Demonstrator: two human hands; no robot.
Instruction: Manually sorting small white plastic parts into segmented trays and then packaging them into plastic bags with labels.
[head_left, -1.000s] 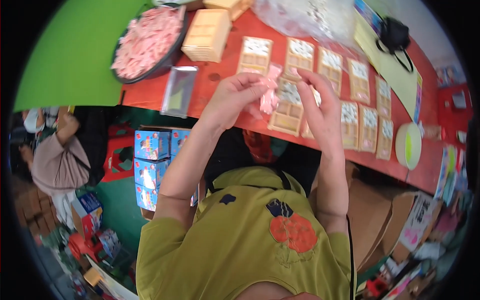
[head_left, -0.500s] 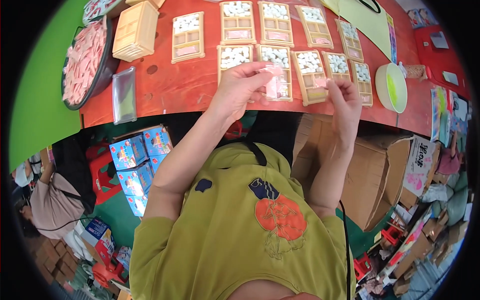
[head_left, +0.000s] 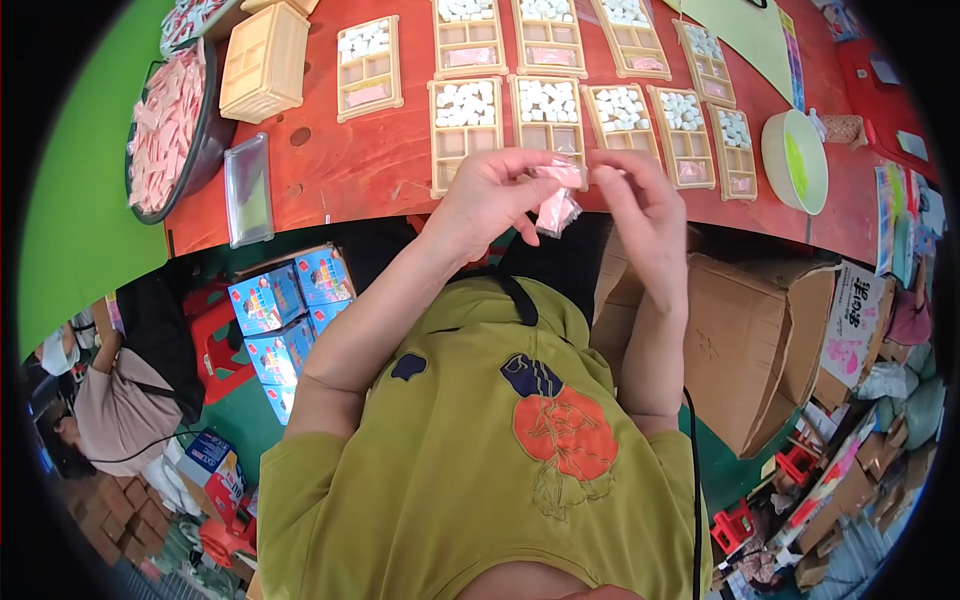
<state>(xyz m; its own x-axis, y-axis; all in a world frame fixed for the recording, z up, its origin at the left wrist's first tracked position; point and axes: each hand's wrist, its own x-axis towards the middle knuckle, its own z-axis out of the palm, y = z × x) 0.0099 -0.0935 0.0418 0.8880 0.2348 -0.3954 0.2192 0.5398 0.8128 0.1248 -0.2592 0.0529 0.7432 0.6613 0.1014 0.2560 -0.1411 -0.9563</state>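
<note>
Left hand (head_left: 484, 203): holds pink sachets (head_left: 553, 213).
Right hand (head_left: 648, 215): back beside these, within reach, pinched narrow (contents: cannot tell).

Pink pkts (head_left: 556, 213) part-hidden by L hand (head_left: 488, 200), exact no. unclear

Up on that person's head, a wide fisheye looks steeply down, close over the olive shirt (head_left: 450, 460), the red counter (head_left: 320, 185) beyond.
</note>
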